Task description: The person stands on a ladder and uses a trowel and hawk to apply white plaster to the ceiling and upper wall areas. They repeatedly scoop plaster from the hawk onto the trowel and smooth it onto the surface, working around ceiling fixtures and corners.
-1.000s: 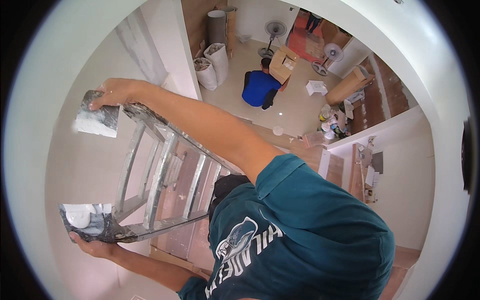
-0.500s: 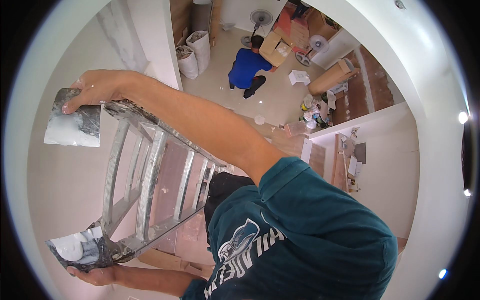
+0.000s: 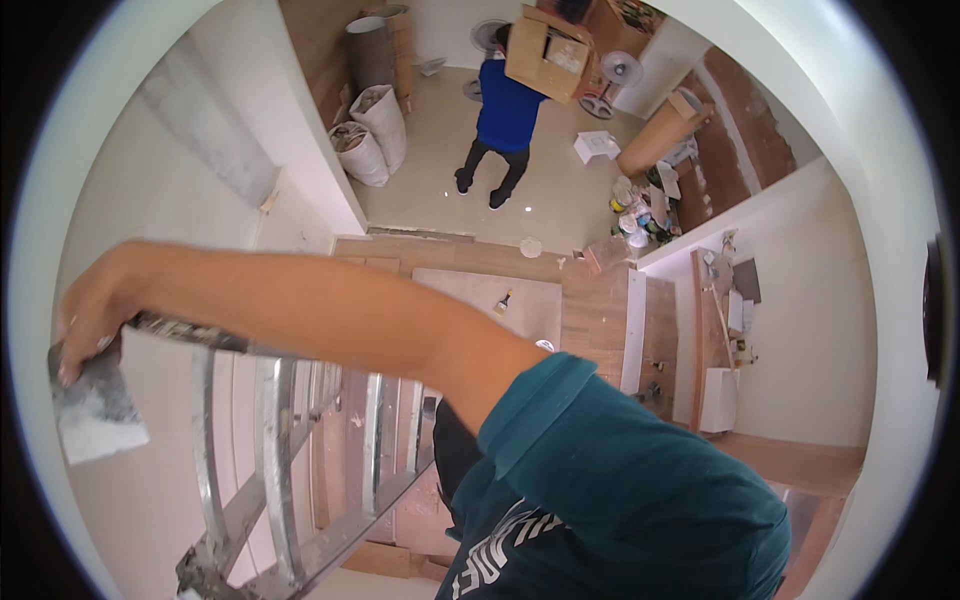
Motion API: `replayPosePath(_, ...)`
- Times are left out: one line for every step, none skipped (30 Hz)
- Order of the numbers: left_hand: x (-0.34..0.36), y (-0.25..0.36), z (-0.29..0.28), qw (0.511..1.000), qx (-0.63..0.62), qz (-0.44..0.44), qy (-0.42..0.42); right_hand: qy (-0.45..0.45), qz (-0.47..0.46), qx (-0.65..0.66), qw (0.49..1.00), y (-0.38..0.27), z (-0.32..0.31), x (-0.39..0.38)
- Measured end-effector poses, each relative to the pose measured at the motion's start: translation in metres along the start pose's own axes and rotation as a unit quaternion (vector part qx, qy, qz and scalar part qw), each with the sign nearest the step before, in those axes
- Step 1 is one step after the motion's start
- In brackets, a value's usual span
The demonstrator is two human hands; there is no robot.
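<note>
My right hand (image 3: 98,300) is closed on a wide putty knife (image 3: 100,408) at the far left. Its flat dark blade is smeared with white paste and hangs down close to the pale wall. Below my outstretched right forearm stands an aluminium stepladder (image 3: 280,470), its top spotted with dried paste. The hand is just beyond the ladder's upper end. My left hand is out of the picture. My teal sleeve and shirt fill the lower right.
A person in blue (image 3: 508,110) stands on the floor below with a cardboard box (image 3: 548,58). White sacks (image 3: 378,125) of debris lean at a wall. Fans (image 3: 620,70), a cardboard tube (image 3: 665,130) and cans (image 3: 632,215) stand beyond. A brush (image 3: 504,301) lies on a board.
My right hand has moved down and further left with its putty knife. My left hand and its paste-loaded blade have left the picture. The other person has risen from a crouch, holding the box.
</note>
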State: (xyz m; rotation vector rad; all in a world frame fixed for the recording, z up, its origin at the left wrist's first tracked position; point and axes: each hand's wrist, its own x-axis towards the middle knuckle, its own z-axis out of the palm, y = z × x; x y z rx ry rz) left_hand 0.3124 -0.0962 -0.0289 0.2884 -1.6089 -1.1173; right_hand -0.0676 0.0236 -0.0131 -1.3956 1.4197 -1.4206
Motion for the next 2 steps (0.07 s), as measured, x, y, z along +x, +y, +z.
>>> replayPosePath(0.006, 0.001, -0.009, 0.999, 0.03, 0.013, -0.022, 0.029, -0.002, -0.065, 0.997, -0.01, 0.009, -0.003)
replayPosePath(0.013, -0.001, 0.001, 0.996, 0.072, 0.04, -0.025, 0.064, -0.002, -0.139, 0.988, -0.032, 0.014, -0.012)
